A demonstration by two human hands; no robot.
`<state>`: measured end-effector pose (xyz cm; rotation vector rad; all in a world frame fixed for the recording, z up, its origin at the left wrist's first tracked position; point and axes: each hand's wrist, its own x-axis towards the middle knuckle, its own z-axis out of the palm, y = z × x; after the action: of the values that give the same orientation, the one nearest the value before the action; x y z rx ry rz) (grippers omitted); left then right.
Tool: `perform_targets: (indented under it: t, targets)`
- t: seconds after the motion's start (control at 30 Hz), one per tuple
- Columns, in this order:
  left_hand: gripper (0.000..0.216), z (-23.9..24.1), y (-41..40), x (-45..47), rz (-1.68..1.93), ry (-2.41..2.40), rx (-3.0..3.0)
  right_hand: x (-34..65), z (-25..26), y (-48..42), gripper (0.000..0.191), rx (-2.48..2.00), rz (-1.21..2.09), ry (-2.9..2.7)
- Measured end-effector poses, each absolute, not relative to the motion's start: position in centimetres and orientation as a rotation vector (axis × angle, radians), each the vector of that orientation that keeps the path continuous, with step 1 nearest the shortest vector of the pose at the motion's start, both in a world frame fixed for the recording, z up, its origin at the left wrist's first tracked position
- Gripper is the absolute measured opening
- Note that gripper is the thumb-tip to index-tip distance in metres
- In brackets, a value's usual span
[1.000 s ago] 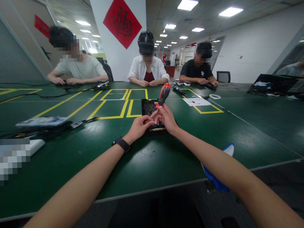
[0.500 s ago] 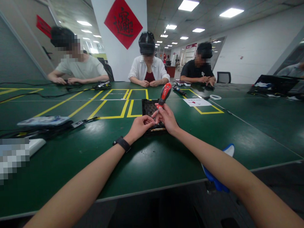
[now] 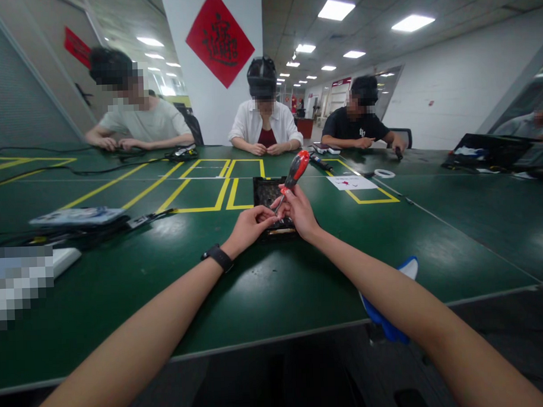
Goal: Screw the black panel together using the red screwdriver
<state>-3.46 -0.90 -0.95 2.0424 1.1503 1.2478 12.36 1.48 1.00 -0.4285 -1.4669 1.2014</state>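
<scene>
Green table (image 3: 123,280) lies under two bare forearms that stretch forward and converge. A blue object (image 3: 385,325) sits at its near edge under the right arm, and a black watch (image 3: 217,257) bands the left wrist. The left hand (image 3: 248,227) is turned palm-in, fingertips pinched by the tip of the screwdriver (image 3: 296,169); I cannot tell whether they grip anything. The right hand (image 3: 299,213) is clenched round the screwdriver's lower end, its red-and-black handle tilting up and rightward. Both hands are at the near end of a black case (image 3: 266,192). Beyond are yellow lines (image 3: 218,196), a paper (image 3: 353,181) and three seated people (image 3: 264,123).
</scene>
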Motion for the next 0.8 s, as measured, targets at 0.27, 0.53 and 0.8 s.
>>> perform_targets:
  t: [0.27,0.53,0.8]
  targets:
    - [0.028,-0.98,-1.01,-3.25,1.296,1.196,2.064,12.32,1.45,0.98,0.029,-0.409,1.204,-1.489]
    - [0.029,-0.95,-0.99,-3.5,1.241,1.182,2.127,12.16,1.42,0.86,0.03,-0.416,1.214,-1.513]
    - [0.032,-0.75,-1.15,-2.96,1.297,1.219,2.029,12.15,1.41,1.0,0.032,-0.441,1.169,-1.494]
